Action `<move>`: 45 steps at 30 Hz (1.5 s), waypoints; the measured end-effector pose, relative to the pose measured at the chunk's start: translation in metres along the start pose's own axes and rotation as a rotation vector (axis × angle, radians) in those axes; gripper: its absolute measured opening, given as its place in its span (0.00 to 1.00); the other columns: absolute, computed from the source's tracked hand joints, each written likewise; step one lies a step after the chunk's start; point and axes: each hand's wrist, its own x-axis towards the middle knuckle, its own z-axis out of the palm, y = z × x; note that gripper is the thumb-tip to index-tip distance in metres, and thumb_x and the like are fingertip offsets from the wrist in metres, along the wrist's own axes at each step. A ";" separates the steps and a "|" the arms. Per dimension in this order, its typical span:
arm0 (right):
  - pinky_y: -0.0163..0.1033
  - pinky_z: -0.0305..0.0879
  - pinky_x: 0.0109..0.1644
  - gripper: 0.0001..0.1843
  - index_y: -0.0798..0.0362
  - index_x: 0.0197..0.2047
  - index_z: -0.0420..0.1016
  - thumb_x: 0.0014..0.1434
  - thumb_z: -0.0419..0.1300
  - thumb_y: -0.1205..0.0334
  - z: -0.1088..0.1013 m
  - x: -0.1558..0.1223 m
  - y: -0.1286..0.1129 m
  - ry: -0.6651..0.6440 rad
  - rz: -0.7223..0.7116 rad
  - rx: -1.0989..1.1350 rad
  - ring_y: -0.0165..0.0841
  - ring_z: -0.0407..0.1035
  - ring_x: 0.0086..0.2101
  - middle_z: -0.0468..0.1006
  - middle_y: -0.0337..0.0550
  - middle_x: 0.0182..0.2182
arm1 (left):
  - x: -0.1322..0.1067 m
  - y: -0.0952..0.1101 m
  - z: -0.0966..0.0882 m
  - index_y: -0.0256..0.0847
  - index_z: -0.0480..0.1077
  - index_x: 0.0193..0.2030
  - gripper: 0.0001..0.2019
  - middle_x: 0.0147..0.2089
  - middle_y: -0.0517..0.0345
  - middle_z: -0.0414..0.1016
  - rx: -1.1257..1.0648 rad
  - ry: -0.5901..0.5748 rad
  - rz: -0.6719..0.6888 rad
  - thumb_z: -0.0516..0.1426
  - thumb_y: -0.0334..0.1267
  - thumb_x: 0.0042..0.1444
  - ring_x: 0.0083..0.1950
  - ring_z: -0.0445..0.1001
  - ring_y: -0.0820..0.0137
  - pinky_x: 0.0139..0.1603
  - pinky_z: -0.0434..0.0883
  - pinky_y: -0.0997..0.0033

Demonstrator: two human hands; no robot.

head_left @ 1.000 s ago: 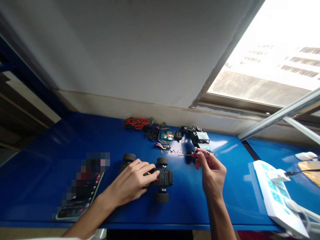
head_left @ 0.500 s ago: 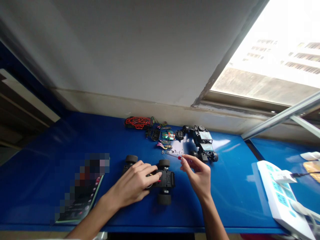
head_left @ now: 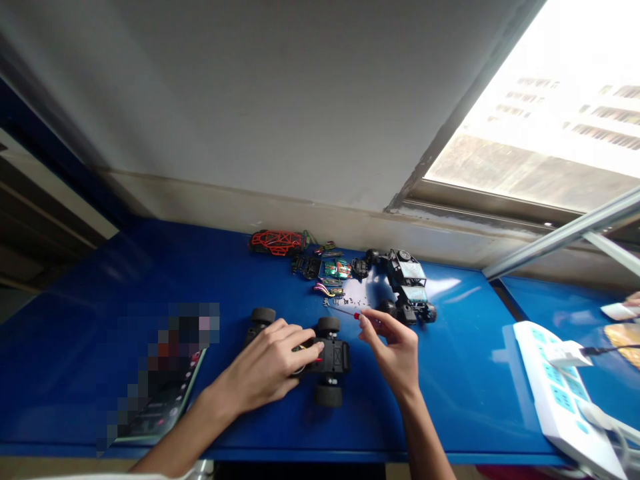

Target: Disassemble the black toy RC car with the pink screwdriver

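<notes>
My left hand [head_left: 277, 357] is closed over a black toy car chassis [head_left: 333, 359], holding it on the blue table. Its wheels stick out at both ends, and the hand hides its middle, where a few wires show. In my right hand [head_left: 393, 343] a thin screwdriver [head_left: 357, 315] with a red collar is pinched between thumb and fingers. Its shaft points left, with the tip near several small screws [head_left: 350, 302] lying on the table. Just behind the screws lie a bundle of coloured wires [head_left: 325, 289] and a green patterned car shell [head_left: 337, 269].
A toy car with a pale blue body [head_left: 413, 283] stands right of the parts, a red car frame [head_left: 279, 242] by the wall. A partly blurred tablet [head_left: 165, 413] lies left. At right are a white power strip [head_left: 555, 393] and another person's hand [head_left: 634, 300].
My right hand and the screwdriver have shifted slightly left, the tip still by the screws. My left hand stays on the chassis. Another person's hand has appeared at the right edge.
</notes>
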 end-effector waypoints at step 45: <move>0.34 0.69 0.34 0.06 0.50 0.41 0.78 0.71 0.61 0.60 -0.036 -0.002 -0.070 -0.313 -0.304 -0.282 0.31 0.74 0.31 0.80 0.41 0.33 | 0.002 -0.003 0.003 0.44 0.70 0.64 0.33 0.62 0.48 0.77 -0.016 0.013 0.025 0.70 0.28 0.50 0.57 0.78 0.52 0.54 0.70 0.54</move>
